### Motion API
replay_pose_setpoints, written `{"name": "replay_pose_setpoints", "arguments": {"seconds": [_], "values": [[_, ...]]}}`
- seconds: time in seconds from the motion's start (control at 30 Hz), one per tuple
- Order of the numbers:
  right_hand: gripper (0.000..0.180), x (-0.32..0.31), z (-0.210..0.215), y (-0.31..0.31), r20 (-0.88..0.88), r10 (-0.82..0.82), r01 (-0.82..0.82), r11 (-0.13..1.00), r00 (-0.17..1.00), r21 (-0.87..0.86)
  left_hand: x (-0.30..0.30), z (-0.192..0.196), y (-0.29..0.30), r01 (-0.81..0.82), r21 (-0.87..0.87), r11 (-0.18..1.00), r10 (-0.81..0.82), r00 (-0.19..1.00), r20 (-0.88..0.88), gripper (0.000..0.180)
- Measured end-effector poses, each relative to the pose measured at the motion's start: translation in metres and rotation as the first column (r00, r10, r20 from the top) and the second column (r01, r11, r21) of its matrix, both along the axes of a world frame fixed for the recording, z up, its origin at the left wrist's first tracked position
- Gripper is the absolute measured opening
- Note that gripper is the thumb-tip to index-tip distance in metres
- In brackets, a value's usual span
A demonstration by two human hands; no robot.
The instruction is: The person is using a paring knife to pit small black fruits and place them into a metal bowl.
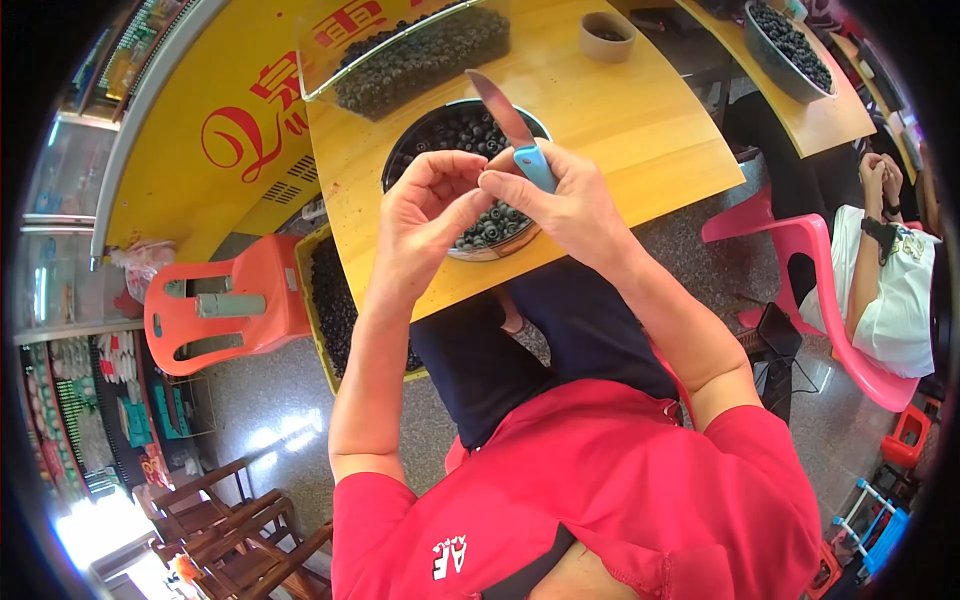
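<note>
Right hand: closed on the knife, its blue handle lying between thumb and fingers.
Blade: clear of the fingers, pointing up and away from the body, tilted toward the left (it shows over the far part of the bowl).
Left hand: fingers curled, thumb and forefinger tips brought close to the right thumb tip; whether they pinch anything cannot be told (the spot is too small to read).
Bowl: on the table, below both hands and partly hidden by them.
Berries: dark and round, filling much of the bowl, beneath the fingers.
Tub: clear-walled, beyond the bowl, also holding dark berries.
Cup: on the table, to the right of the tub (contents dark, kind not legible).
Crate: yellow, beside the table's left edge, with dark contents.
Chair: orange, left of the crate.
Co-worker: seated at far right, hands held together, near a second table bearing a basin of dark berries.
</note>
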State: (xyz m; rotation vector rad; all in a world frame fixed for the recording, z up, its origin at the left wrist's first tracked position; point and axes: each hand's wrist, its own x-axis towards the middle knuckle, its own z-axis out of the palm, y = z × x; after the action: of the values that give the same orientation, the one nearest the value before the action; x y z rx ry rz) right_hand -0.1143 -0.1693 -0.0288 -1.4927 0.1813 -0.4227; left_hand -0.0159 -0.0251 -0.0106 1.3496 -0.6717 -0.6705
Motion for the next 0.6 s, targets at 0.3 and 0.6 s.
{"name": "replay_pose_setpoints", "arguments": {"seconds": [0.3,0.6], "values": [[0.018,0.006,0.004,0.01,0.075,0.116,-0.134,0.944,0.99,0.302,-0.009,-0.013,0.009,-0.142,-0.072,0.987,0.141,0.99,-0.016,0.023],[0.017,0.007,-0.005,0.009,-0.009,0.129,-0.114,0.908,0.992,0.404,-0.012,-0.019,0.012,-0.185,-0.066,0.981,0.189,0.98,0.066,0.018]]}}
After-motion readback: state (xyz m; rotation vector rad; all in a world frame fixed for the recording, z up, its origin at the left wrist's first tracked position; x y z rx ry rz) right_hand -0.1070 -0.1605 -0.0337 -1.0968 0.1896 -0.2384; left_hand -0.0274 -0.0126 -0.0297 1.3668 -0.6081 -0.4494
